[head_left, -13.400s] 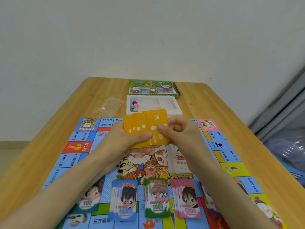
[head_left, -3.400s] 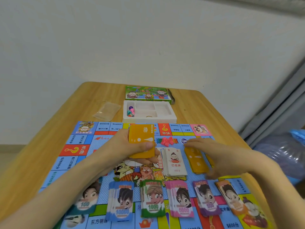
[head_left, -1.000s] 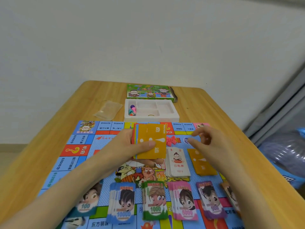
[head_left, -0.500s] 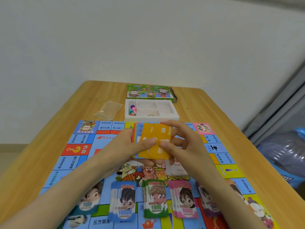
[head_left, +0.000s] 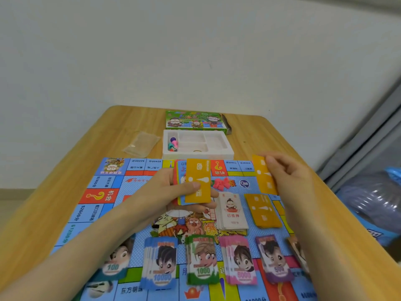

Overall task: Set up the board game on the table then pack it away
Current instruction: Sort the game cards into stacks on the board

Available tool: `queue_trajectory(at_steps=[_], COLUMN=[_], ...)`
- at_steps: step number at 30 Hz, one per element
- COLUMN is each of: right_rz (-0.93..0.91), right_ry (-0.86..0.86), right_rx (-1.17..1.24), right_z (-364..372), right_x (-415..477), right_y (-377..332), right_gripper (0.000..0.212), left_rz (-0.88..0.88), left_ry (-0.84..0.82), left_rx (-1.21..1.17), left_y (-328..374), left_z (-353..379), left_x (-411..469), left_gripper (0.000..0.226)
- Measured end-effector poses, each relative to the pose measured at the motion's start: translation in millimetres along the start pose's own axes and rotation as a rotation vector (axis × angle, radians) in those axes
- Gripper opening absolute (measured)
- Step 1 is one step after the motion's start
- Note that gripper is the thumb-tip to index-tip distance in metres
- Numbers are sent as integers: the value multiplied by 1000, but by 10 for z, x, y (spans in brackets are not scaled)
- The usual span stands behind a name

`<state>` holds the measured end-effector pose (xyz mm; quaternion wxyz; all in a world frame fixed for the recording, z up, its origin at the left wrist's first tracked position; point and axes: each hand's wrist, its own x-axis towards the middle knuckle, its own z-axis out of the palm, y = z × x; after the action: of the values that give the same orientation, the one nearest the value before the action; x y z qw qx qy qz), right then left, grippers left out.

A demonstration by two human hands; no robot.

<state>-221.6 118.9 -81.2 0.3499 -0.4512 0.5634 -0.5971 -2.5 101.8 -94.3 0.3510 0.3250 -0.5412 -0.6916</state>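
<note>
- Fingers of left hand curl under a card stack, w/ thumb pressed across its orange top card. Stack is held above mid board, and red + blue card edges peek out at its left.
- Right hand: thumb + fingertips pinch one orange card by its right edge. It is in the air over the board's far-right part, apart from the stack.
- Below that card an orange pile lies flat on the board, w/ a white-backed pile just left of it.
- Small red pieces sit on the board btwn the hands.
- Money stacks run in a row along the near side, btwn and partly under the forearms.
- Bare table wood shows left, right + beyond the board.
- White tray sits just past the board's far edge, w/ coloured pawns in its left compartment.
- Green box is right behind the tray; a clear bag lies to the tray's left.
</note>
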Motion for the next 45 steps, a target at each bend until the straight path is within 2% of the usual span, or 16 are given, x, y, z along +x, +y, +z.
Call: queue_trajectory(at_steps=[4,11,28,31,34,37,40,42,45], right_rz=[35,66,-53,-173,-300,-235,-191,-198,-237], right_ry=[32,-170,-208,-119,-47,-277,-506,-579,-595], right_rx=[-248,-723,-1022,-928,-593,-340,-246,-223,-227], right_z=[-168,-223,-179,-169,-56,114,218,268,316], right_x=[102,210,211,209,121,-12,-87,-120,-162], right_y=[83,252,414,408,252,114,132,155,187], right_gripper=[10,14,16,15,14,8,22,28,28], left_rz=[6,-2,-10,-11,-14,-17,-19,-27,-53], left_ry=[0,2,-8,-9,-11,-7,25,36,52], left_rx=[7,18,32,40,72,124,149,150,150], left_y=[-1,-8,-5,-6,-8,2,12,20,27], left_z=[0,-10,-8,-4,5,18,32,41,52], left_x=[0,13,6,1,-5,-10,-16,-15,-13], left_gripper=[31,31,31,31,33,32,30,32,36])
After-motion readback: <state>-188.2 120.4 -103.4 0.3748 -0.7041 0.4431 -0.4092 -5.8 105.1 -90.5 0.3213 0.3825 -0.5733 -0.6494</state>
